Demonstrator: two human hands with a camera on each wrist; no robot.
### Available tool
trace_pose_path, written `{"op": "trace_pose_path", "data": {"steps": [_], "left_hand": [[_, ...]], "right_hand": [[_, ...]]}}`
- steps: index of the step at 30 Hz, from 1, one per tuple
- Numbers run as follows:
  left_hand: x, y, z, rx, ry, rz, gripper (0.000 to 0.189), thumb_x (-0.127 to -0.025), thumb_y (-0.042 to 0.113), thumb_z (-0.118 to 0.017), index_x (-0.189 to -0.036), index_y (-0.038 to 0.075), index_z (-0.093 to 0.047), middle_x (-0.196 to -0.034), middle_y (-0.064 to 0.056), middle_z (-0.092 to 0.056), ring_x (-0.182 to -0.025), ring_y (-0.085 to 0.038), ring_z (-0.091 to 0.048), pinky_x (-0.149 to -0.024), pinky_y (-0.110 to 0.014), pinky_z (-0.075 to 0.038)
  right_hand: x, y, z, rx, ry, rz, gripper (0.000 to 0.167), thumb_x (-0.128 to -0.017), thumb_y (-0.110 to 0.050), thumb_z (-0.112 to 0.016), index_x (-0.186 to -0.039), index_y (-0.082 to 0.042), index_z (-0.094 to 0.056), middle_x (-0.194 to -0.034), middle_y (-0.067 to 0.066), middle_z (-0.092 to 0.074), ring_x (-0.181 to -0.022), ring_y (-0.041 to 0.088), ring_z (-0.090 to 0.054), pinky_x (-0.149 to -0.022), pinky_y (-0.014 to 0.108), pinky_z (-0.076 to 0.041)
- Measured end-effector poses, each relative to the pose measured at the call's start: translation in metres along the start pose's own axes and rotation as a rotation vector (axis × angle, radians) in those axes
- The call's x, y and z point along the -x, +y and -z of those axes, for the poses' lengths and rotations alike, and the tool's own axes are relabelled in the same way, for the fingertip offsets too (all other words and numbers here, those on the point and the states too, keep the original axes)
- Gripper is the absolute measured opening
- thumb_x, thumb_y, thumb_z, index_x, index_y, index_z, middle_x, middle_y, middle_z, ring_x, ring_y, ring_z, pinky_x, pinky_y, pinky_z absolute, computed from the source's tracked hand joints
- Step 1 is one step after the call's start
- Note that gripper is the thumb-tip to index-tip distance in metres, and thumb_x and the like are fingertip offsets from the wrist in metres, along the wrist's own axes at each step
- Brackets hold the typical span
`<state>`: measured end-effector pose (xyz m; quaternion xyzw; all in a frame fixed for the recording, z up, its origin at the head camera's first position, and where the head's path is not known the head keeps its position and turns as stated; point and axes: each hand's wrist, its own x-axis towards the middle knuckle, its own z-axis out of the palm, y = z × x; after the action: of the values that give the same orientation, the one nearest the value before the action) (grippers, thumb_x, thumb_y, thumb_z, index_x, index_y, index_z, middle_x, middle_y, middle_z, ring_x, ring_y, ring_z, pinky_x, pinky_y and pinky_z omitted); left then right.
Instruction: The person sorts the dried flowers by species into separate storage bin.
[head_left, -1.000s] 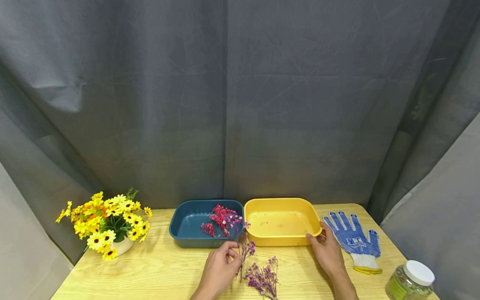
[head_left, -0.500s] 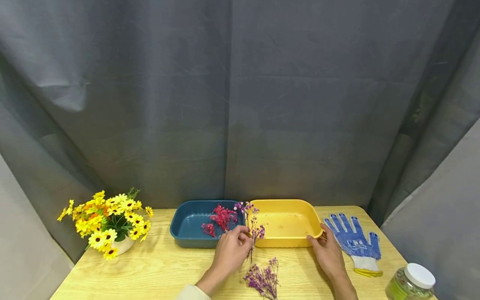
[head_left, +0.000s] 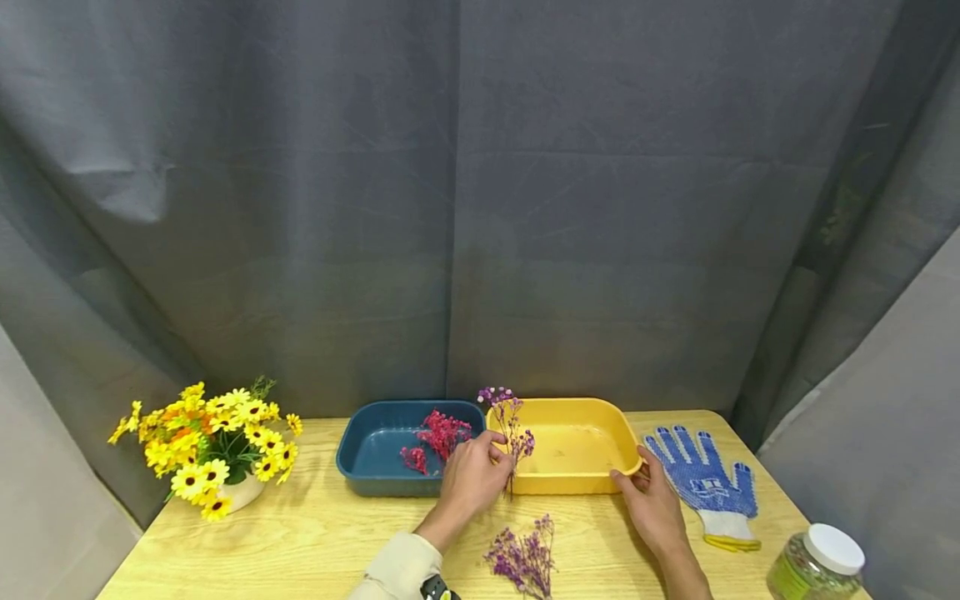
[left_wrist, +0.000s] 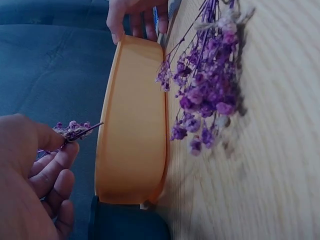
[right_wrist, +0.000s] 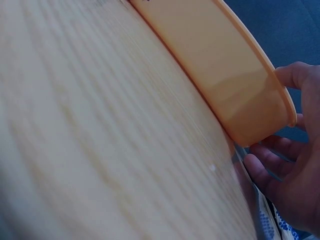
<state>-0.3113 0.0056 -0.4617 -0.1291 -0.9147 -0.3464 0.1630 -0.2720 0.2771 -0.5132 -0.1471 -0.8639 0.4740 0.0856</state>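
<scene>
A sprig of small purple dried flowers (head_left: 517,442) is pinched between thumb and forefinger of my left hand (head_left: 474,473), raised over the near left rim of the yellow tray (head_left: 570,483). The left wrist view shows its cut stem pointing out past the fingertips. My right hand (head_left: 651,500) grips the tray's near right corner, thumb at the rim and other fingers around the outside, as the right wrist view shows. A second bunch of purple dried flowers (left_wrist: 205,95) lies on the table in front of the tray. Pink-red dried flowers (head_left: 442,433) lie in the dark blue tray (head_left: 390,486).
Right of the yellow tray lies a blue and white work glove (head_left: 708,483). A clear jar with a white lid (head_left: 817,562) stands at the table's right edge. A pot of yellow artificial flowers (head_left: 225,454) stands at the left. A grey curtain (head_left: 450,208) hangs behind.
My left hand has lifted the purple sprig from in front of the blue tray and carried it right and forward to the yellow tray. My right hand keeps its place on the corner.
</scene>
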Motion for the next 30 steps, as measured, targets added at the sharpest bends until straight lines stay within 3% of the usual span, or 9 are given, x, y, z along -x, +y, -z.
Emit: {"op": "trace_pose_path", "data": {"steps": [6,11,18,26,30], "left_hand": [[-0.011,0.004,-0.008,-0.042,0.028,-0.013,0.024,-0.082,0.031,-0.068,-0.103,0.019,-0.071,-0.074,0.015,-0.07,-0.08,-0.014,-0.068,-0.078,-0.035,-0.049],[-0.018,0.006,-0.014,-0.009,0.023,0.03,0.024,-0.083,0.032,-0.069,-0.102,0.018,-0.072,-0.074,0.015,-0.071,-0.079,-0.016,-0.068,-0.071,-0.032,-0.049],[-0.028,0.0,-0.022,0.057,0.004,0.075,0.022,-0.084,0.03,-0.07,-0.103,0.018,-0.071,-0.076,0.014,-0.071,-0.074,-0.01,-0.067,-0.065,-0.026,-0.048],[-0.037,0.008,-0.024,0.032,-0.008,0.107,0.023,-0.085,0.03,-0.069,-0.106,0.02,-0.071,-0.077,0.014,-0.071,-0.076,-0.009,-0.066,-0.068,-0.027,-0.048],[-0.039,0.013,-0.027,0.007,-0.015,0.093,0.023,-0.087,0.032,-0.067,-0.108,0.022,-0.071,-0.079,0.014,-0.071,-0.078,-0.009,-0.066,-0.077,-0.033,-0.048]], "right_hand": [[0.0,-0.001,0.001,0.006,-0.002,-0.014,0.086,-0.093,-0.052,-0.055,-0.156,-0.013,-0.011,-0.151,0.024,-0.036,-0.133,0.04,-0.045,-0.108,0.057,-0.031],[0.001,-0.002,0.002,0.005,-0.007,-0.006,0.084,-0.095,-0.048,-0.055,-0.156,-0.012,-0.012,-0.15,0.024,-0.037,-0.131,0.04,-0.047,-0.107,0.057,-0.033],[0.0,-0.002,0.001,0.013,-0.009,-0.016,0.088,-0.092,-0.056,-0.055,-0.155,-0.011,-0.013,-0.149,0.025,-0.039,-0.131,0.039,-0.048,-0.107,0.058,-0.033],[0.0,-0.002,0.0,-0.008,-0.007,-0.017,0.088,-0.092,-0.056,-0.056,-0.155,-0.012,-0.014,-0.148,0.024,-0.04,-0.13,0.038,-0.049,-0.108,0.057,-0.032],[0.0,-0.002,-0.001,-0.014,-0.006,-0.016,0.086,-0.093,-0.053,-0.056,-0.155,-0.012,-0.014,-0.148,0.024,-0.04,-0.13,0.039,-0.049,-0.108,0.057,-0.032]]}}
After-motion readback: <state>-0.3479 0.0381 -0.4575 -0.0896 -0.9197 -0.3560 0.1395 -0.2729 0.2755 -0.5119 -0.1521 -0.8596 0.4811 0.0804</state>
